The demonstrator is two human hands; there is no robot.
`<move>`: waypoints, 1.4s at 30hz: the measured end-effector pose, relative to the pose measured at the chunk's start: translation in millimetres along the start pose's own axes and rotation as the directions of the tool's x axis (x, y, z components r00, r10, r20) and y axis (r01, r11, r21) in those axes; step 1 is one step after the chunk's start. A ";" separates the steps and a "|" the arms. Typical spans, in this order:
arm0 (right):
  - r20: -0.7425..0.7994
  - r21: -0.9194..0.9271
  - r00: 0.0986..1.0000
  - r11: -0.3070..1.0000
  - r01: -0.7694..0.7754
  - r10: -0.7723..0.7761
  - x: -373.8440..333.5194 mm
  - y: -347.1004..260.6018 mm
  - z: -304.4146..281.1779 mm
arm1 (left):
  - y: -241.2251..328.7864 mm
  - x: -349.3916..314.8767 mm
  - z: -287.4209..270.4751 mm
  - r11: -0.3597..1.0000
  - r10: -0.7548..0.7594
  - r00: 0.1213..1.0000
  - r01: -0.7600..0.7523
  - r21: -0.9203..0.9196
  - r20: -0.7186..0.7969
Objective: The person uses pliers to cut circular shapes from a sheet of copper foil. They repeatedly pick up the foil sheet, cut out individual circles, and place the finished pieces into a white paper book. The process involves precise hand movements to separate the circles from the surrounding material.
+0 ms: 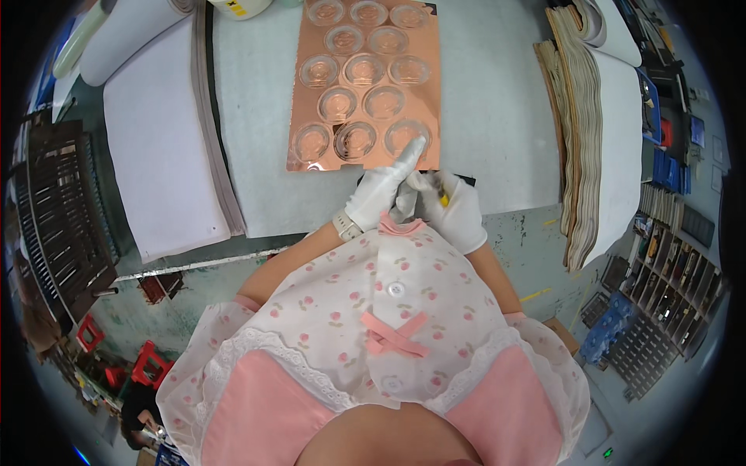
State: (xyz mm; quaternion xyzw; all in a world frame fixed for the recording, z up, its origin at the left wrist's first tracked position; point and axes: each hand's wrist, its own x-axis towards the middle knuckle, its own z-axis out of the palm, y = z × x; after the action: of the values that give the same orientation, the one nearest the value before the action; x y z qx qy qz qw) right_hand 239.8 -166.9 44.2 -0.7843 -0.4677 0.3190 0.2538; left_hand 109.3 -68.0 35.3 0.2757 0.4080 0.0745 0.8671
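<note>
A copper-coloured sheet (pixel 371 88) lies on the pale table mat, with rows of clear round discs on it. My left hand (pixel 381 190), in a white glove, is at its near edge. One finger stretches over the near right disc (pixel 402 140); the other fingers are partly hidden. Close beside it, my gloved right hand (pixel 457 213) is closed around a small object with a yellow part (pixel 444 199), mostly covered by the fingers, so its kind does not show. A flat black item (pixel 466 179) shows from under the hands, near the table's front edge.
A thick stack of white sheets (pixel 167 144) lies at the left, under a rolled sheet. Another stack of layered sheets (pixel 587 155) stands at the right. A white tub (pixel 239 6) is at the far edge. Red stools (pixel 151 365) and a person (pixel 144 415) are behind, lower left.
</note>
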 end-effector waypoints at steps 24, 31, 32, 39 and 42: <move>0.230 0.296 0.967 0.938 -0.178 0.110 25.1 14.6 -5.8 | -13.0 5.1 -22.1 0.997 -0.062 0.996 0.065 -0.045 0.059; 0.266 0.318 0.964 0.944 -0.084 -0.004 22.2 26.7 20.7 | -9.9 2.1 -9.9 0.982 -0.006 1.000 0.011 -0.189 0.026; 0.294 0.309 0.952 0.951 -0.011 -0.084 22.9 22.1 18.8 | -7.8 2.7 -10.7 0.992 -0.024 1.000 0.025 -0.124 0.011; 0.183 0.215 0.979 0.968 -0.129 0.089 24.7 4.9 7.4 | -36.8 10.8 -29.3 0.402 0.692 0.688 -0.621 0.673 0.220; 0.170 0.182 0.985 0.981 -0.060 0.028 24.1 8.7 12.2 | -37.5 15.6 -34.9 0.659 0.550 0.817 -0.552 0.511 0.173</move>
State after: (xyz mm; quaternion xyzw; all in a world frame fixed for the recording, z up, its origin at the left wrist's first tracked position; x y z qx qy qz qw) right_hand 244.5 -147.9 23.6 -0.7378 -0.4377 0.4316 0.2790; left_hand 89.8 -79.2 -13.3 0.6183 0.3076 0.2148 0.6906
